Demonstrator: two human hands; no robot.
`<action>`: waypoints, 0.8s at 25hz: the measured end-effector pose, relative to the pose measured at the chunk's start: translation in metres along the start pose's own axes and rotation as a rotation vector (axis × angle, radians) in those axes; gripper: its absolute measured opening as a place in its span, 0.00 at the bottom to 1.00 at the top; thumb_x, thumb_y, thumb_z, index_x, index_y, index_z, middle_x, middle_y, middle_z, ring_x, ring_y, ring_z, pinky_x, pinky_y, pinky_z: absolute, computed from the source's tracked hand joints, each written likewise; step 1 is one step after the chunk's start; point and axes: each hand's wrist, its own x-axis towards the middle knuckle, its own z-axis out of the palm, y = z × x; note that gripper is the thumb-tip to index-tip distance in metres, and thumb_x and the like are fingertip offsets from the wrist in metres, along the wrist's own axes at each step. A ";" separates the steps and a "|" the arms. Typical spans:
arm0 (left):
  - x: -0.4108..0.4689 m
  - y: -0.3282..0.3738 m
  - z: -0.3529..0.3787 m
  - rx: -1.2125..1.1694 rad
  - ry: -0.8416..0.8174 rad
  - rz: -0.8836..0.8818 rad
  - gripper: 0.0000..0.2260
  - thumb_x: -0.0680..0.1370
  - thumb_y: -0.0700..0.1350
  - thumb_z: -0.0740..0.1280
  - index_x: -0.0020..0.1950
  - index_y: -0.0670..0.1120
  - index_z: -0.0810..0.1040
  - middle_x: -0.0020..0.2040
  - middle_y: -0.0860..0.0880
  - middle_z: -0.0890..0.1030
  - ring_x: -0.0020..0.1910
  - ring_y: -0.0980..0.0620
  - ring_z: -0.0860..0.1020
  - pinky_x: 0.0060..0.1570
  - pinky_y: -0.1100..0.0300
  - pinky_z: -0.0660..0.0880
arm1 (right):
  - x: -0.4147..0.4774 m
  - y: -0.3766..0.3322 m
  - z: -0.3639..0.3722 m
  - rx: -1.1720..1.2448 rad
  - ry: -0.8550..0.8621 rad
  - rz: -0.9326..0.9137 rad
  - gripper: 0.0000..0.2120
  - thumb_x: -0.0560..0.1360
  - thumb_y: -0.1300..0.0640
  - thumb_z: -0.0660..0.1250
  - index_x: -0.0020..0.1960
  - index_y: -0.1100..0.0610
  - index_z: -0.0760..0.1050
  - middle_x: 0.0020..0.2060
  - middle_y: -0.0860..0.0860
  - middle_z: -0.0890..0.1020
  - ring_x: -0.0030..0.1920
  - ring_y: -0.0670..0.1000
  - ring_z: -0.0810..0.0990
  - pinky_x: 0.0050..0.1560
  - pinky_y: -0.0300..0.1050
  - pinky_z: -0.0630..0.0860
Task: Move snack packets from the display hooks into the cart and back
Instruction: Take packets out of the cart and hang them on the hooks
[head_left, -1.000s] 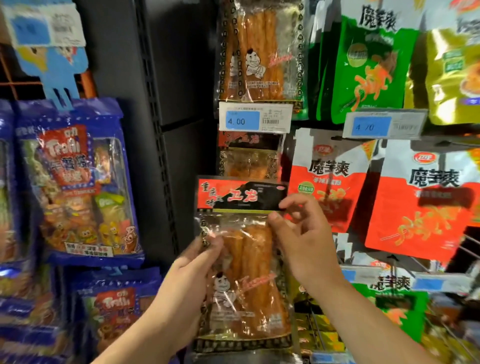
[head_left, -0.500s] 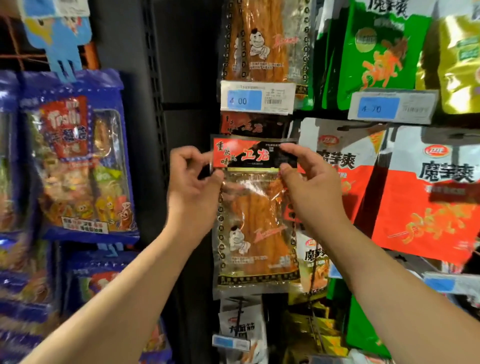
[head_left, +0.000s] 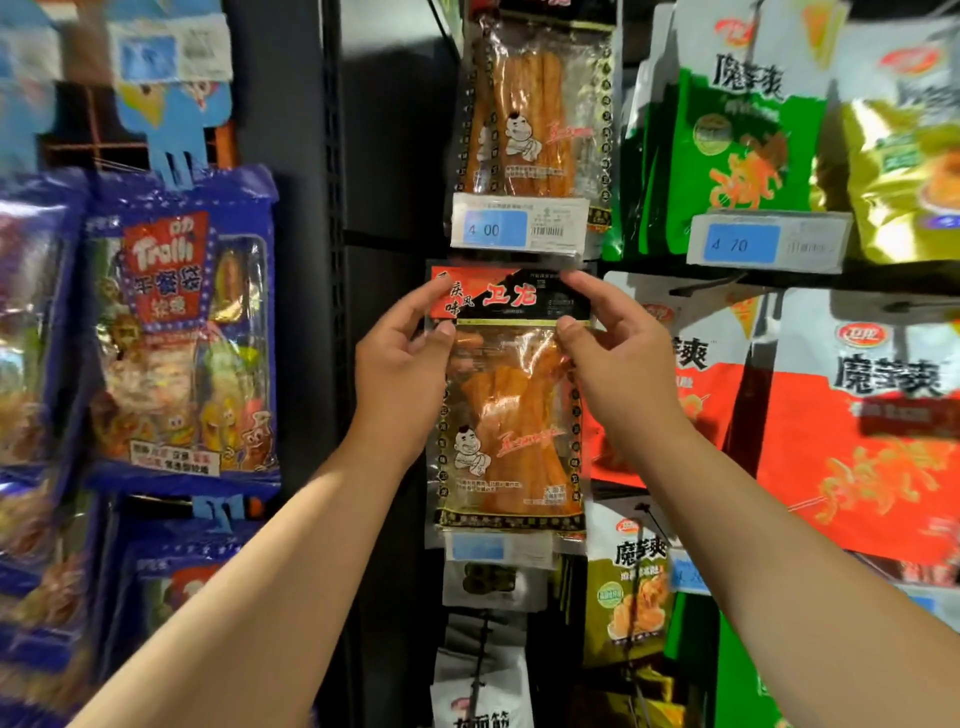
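A clear snack packet (head_left: 511, 410) of orange sticks with a red and black header is held up against the display, just under the 4.00 price tag (head_left: 517, 230). My left hand (head_left: 402, 364) pinches its upper left corner. My right hand (head_left: 618, 353) pinches its upper right corner. The hook behind the header is hidden by the packet. A matching packet (head_left: 532, 119) hangs on the hook above. No cart is in view.
Blue candy bags (head_left: 182, 332) hang at the left beyond a dark upright post (head_left: 332, 260). Green (head_left: 743, 140), yellow-green (head_left: 904, 171) and red-and-white snack bags (head_left: 862, 415) hang at the right, with a 4.70 tag (head_left: 763, 244). More packets (head_left: 488, 675) hang below.
Both hands have lifted the packet from low in front of me up to the display. My left hand shifted from the packet's side to its top corner.
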 end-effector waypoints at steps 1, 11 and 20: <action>0.004 0.001 0.000 -0.008 0.010 0.002 0.19 0.84 0.35 0.64 0.61 0.60 0.81 0.54 0.63 0.86 0.51 0.57 0.86 0.43 0.64 0.82 | 0.003 -0.002 0.001 0.005 0.003 -0.011 0.20 0.78 0.60 0.68 0.62 0.38 0.78 0.58 0.31 0.80 0.54 0.31 0.79 0.56 0.34 0.78; 0.025 0.002 0.008 -0.078 0.015 0.018 0.18 0.84 0.35 0.62 0.62 0.57 0.81 0.54 0.61 0.86 0.53 0.58 0.85 0.43 0.64 0.82 | 0.027 0.013 0.007 0.081 0.062 -0.048 0.20 0.78 0.63 0.68 0.68 0.50 0.77 0.60 0.41 0.82 0.61 0.38 0.80 0.59 0.39 0.80; 0.039 -0.016 0.006 -0.021 0.047 -0.037 0.18 0.85 0.35 0.61 0.64 0.56 0.82 0.56 0.57 0.85 0.48 0.59 0.86 0.42 0.63 0.82 | 0.035 0.030 0.012 0.022 0.029 0.032 0.22 0.79 0.67 0.66 0.69 0.50 0.77 0.58 0.42 0.82 0.46 0.36 0.83 0.46 0.35 0.81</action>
